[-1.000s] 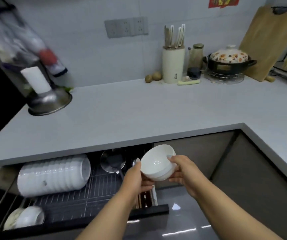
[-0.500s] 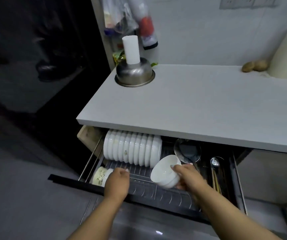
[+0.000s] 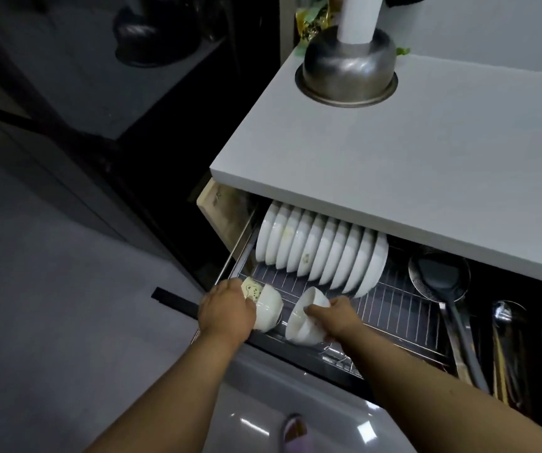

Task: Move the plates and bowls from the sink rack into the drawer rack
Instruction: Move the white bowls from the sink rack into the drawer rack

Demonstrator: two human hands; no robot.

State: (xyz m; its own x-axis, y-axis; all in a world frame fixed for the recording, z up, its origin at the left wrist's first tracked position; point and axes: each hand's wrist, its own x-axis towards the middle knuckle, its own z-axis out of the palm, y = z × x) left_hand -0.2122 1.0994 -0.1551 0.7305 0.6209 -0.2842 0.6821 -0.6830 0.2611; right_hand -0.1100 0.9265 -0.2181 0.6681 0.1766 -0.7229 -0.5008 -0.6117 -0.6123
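The pulled-out drawer rack (image 3: 397, 308) is a wire grid under the grey counter. A row of several white plates (image 3: 322, 253) stands on edge at its back. My right hand (image 3: 335, 317) holds a white bowl (image 3: 305, 317) tilted on its side, low over the rack's front row. My left hand (image 3: 227, 310) rests on the white bowls (image 3: 264, 304) standing at the front left; one of them has a small printed pattern. The two bowls are close but apart. The sink rack is out of view.
A steel bowl (image 3: 348, 76) with a white roll on it sits upside down on the counter (image 3: 426, 165). A black ladle (image 3: 442, 282), a skimmer and chopsticks lie in the drawer's right compartments. The dark drawer front (image 3: 178, 300) juts out toward me. Grey floor lies to the left.
My view swung left and down to the drawer. My right hand carried the bowl down to the rack's front row. My left hand let go of it and moved onto the bowls at front left.
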